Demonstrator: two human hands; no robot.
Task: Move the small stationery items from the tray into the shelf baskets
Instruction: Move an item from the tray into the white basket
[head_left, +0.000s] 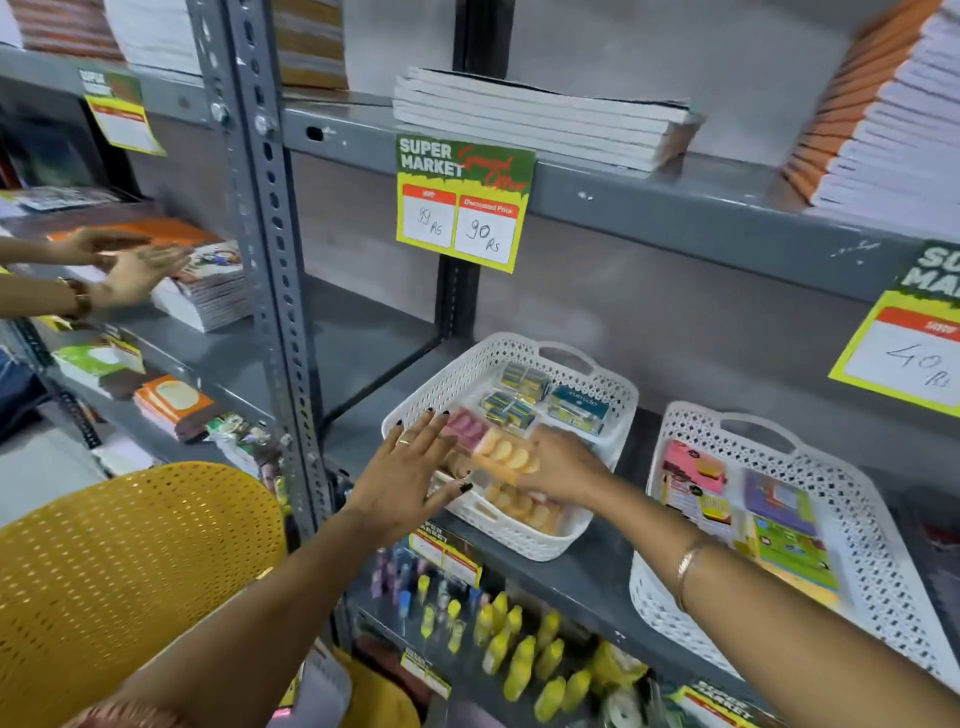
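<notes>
A white lattice basket (597, 374) stands on the grey middle shelf and holds several small packs: green-yellow ones at the back, a pink one and orange ones at the front. My right hand (563, 465) grips an orange blister pack (506, 457) just above the basket's front part. My left hand (405, 475) is flat and open, fingers spread, resting on the basket's left front rim beside the pink pack (465, 426). A yellow perforated tray (119, 571) sits low at the left, its inside hidden from me.
A second white basket (852, 493) with colourful packs stands to the right on the same shelf. Price tags hang from the shelf edges. Notebook stacks (540, 119) fill the shelf above. Yellow bottles (524, 654) line the shelf below. Another person's hands (124, 265) handle books at the left.
</notes>
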